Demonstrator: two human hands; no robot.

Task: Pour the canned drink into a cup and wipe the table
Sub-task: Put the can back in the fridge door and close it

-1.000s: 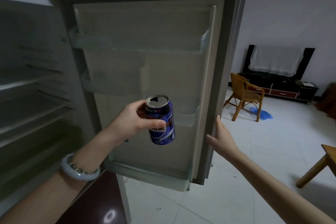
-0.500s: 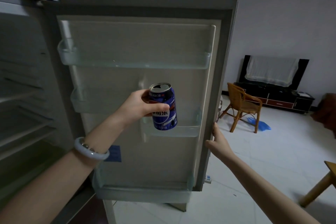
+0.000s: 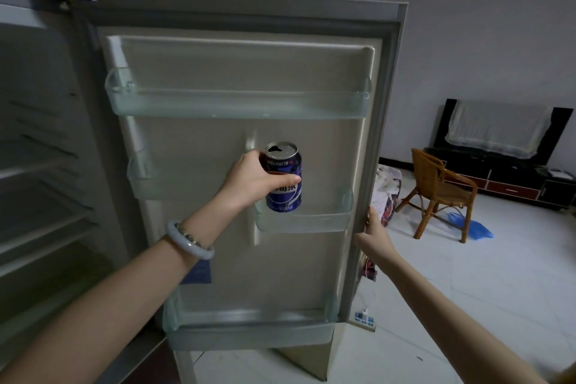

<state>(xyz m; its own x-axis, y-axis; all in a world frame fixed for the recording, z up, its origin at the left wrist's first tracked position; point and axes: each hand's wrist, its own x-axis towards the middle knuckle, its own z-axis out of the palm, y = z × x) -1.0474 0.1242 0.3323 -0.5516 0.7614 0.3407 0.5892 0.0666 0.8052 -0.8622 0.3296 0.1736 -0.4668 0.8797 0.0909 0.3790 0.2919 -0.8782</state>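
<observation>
Nearest, the left forearm carries a pale bracelet (image 3: 190,240) at the wrist. Beyond it the left hand (image 3: 249,179) grips the can (image 3: 283,178). The thumb crosses the front of the blue wall at mid-height, and the other fingers curl round the far side, mostly hidden. The can stands nearly upright in that grip, lid above the thumb and base below it, level with the rim of a clear door shelf (image 3: 304,221). I cannot tell whether the base touches it.

To the right of those fingers, the right hand (image 3: 372,234) holds the free edge of the fridge door (image 3: 202,146). Its thumb lies up the inner side and the other fingers pass behind the edge out of sight, so it seems to pinch the edge.

The can is probably thin metal: stiff enough for a firm hold but easy to dent if squeezed hard. It may be cold and slick. If full it has some weight, and the liquid would shift when it tips. The lid shows a dark patch, and whether it is opened I cannot tell, so it is best kept upright. A mid-wall grip, like the one it has now, suits both carrying and pouring.

No cup or table shows. Far beyond the fingers to the right stand a wicker chair (image 3: 442,190) and a low dark cabinet (image 3: 511,181)
</observation>
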